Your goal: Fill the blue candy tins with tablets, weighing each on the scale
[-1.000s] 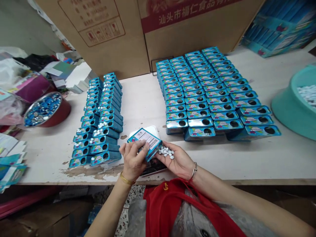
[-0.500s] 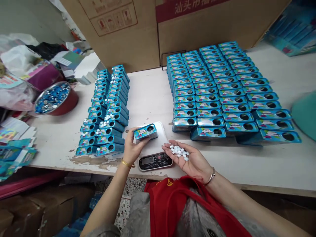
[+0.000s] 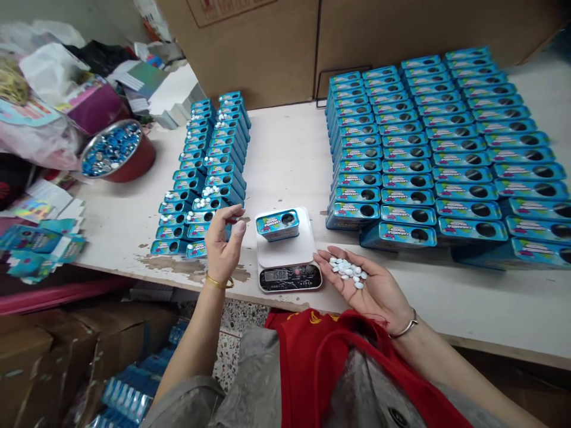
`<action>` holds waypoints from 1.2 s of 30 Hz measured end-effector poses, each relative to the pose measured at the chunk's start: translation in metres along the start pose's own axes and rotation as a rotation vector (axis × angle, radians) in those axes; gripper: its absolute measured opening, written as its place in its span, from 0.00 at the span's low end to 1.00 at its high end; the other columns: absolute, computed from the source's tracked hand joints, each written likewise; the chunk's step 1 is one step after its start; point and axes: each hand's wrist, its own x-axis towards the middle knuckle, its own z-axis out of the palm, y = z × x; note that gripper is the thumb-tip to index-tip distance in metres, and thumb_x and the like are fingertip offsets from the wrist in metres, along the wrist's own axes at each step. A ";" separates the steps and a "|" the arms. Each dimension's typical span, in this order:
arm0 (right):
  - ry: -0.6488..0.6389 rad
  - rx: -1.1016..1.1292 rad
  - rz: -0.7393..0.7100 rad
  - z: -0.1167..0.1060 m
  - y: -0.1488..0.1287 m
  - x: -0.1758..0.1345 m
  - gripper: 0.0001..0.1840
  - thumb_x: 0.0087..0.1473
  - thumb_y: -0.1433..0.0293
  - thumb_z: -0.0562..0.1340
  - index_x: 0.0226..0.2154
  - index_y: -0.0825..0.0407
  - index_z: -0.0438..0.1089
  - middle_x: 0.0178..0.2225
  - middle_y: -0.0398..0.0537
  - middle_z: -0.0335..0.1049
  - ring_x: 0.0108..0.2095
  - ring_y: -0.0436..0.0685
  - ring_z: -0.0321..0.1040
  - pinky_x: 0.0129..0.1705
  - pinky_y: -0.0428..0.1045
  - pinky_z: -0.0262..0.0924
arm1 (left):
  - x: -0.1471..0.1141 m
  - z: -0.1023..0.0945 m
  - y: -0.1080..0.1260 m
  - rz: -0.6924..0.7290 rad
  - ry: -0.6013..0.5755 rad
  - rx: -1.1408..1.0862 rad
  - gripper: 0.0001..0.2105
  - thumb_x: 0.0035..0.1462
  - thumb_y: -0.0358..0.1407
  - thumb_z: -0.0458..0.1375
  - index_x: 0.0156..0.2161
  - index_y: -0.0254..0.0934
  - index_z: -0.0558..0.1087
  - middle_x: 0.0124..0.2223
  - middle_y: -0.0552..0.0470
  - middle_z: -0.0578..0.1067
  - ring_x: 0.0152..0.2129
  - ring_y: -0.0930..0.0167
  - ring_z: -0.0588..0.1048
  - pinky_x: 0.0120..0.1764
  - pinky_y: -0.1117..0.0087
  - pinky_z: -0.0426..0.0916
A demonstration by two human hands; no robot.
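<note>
A blue tin [image 3: 277, 229] with a round hole in its top stands on the white platform of a kitchen scale [image 3: 285, 254], whose display is lit with digits. White candies show inside the hole. My left hand [image 3: 223, 244] is off the tin, to its left, with thumb and fingers apart and nothing in it. It partly covers the near end of the left tin rows. My right hand [image 3: 386, 297] lies palm up to the right of the scale, fingers slightly cupped under a small heap of white candies [image 3: 348, 271].
Two rows of blue tins [image 3: 223, 160], several with white candies on top, stand left. A larger block of tins [image 3: 408, 151] fills the right. A red bowl of blue and silver caps [image 3: 140, 156] sits far left. A cardboard box [image 3: 267, 59] stands behind.
My left hand has let go of the tin and moved left; the tin now rests on the scale, and its display has changed. My right hand still holds the candies. The view has shifted.
</note>
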 end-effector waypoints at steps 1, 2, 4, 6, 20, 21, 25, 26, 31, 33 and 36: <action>0.000 0.000 -0.002 0.000 0.000 0.000 0.13 0.54 0.78 0.54 0.42 0.64 0.69 0.43 0.66 0.73 0.50 0.63 0.67 0.49 0.52 0.67 | 0.000 0.000 0.000 0.004 -0.002 0.007 0.13 0.60 0.40 0.52 0.48 0.39 0.68 0.44 0.47 0.71 0.41 0.69 0.71 0.46 0.63 0.67; 0.001 -0.002 -0.003 0.000 0.001 0.000 0.13 0.54 0.78 0.54 0.42 0.63 0.69 0.43 0.65 0.73 0.50 0.63 0.67 0.49 0.52 0.67 | 0.000 0.001 0.000 0.009 -0.005 0.012 0.13 0.60 0.40 0.52 0.48 0.39 0.69 0.43 0.47 0.71 0.41 0.69 0.70 0.46 0.63 0.67; 0.007 -0.008 -0.009 0.001 0.001 0.000 0.14 0.54 0.77 0.54 0.42 0.63 0.69 0.43 0.65 0.73 0.50 0.63 0.66 0.49 0.52 0.66 | 0.000 0.002 -0.001 0.019 -0.013 0.019 0.12 0.60 0.40 0.52 0.47 0.39 0.69 0.43 0.48 0.71 0.40 0.70 0.70 0.45 0.64 0.67; 0.013 -0.014 -0.016 0.001 0.002 0.000 0.14 0.54 0.77 0.55 0.42 0.63 0.69 0.44 0.65 0.73 0.50 0.63 0.66 0.49 0.52 0.67 | 0.000 0.003 -0.001 0.028 -0.021 0.027 0.12 0.59 0.40 0.52 0.46 0.39 0.69 0.42 0.48 0.71 0.40 0.70 0.70 0.44 0.64 0.67; 0.007 -0.020 0.021 0.002 0.007 0.005 0.13 0.53 0.78 0.55 0.41 0.64 0.69 0.44 0.65 0.73 0.49 0.63 0.67 0.49 0.51 0.67 | 0.000 0.014 -0.002 0.043 -0.223 0.136 0.37 0.45 0.44 0.65 0.59 0.40 0.56 0.52 0.43 0.68 0.48 0.64 0.68 0.48 0.60 0.64; 0.002 -0.025 0.027 0.003 0.008 0.006 0.13 0.53 0.78 0.55 0.41 0.64 0.69 0.43 0.65 0.73 0.49 0.63 0.68 0.48 0.51 0.67 | 0.000 0.017 -0.003 0.025 -0.260 0.144 0.39 0.44 0.44 0.66 0.59 0.40 0.54 0.52 0.43 0.68 0.48 0.63 0.69 0.48 0.60 0.64; -0.051 -0.034 0.054 0.017 0.012 0.012 0.11 0.55 0.75 0.55 0.37 0.64 0.70 0.38 0.63 0.75 0.42 0.60 0.73 0.46 0.51 0.68 | -0.002 0.027 0.007 0.223 -0.311 0.214 0.19 0.53 0.34 0.59 0.51 0.40 0.65 0.46 0.47 0.73 0.42 0.66 0.71 0.44 0.62 0.66; -0.071 -0.028 0.051 0.022 0.012 0.014 0.11 0.56 0.74 0.55 0.36 0.63 0.71 0.36 0.60 0.76 0.39 0.59 0.74 0.45 0.52 0.69 | -0.003 0.028 0.013 0.342 -0.302 0.263 0.17 0.53 0.31 0.56 0.49 0.41 0.66 0.46 0.48 0.73 0.42 0.66 0.71 0.45 0.61 0.64; -0.144 0.003 0.022 0.038 0.014 0.020 0.13 0.58 0.74 0.52 0.38 0.61 0.70 0.33 0.54 0.77 0.35 0.54 0.74 0.41 0.50 0.70 | -0.006 0.028 0.035 0.738 -0.232 0.525 0.14 0.53 0.27 0.53 0.44 0.43 0.68 0.43 0.50 0.76 0.41 0.66 0.71 0.45 0.59 0.59; -0.152 0.009 0.032 0.040 0.014 0.022 0.14 0.58 0.74 0.51 0.38 0.62 0.71 0.32 0.54 0.77 0.35 0.54 0.74 0.41 0.49 0.70 | -0.007 0.029 0.038 0.758 -0.205 0.553 0.12 0.53 0.27 0.53 0.42 0.42 0.69 0.41 0.49 0.77 0.40 0.66 0.72 0.43 0.60 0.58; -0.151 0.020 0.052 0.039 0.015 0.023 0.14 0.58 0.75 0.51 0.37 0.63 0.71 0.31 0.55 0.77 0.34 0.54 0.74 0.40 0.49 0.70 | -0.010 0.029 0.037 0.756 -0.144 0.552 0.11 0.52 0.26 0.53 0.41 0.41 0.69 0.39 0.48 0.77 0.39 0.67 0.72 0.43 0.61 0.58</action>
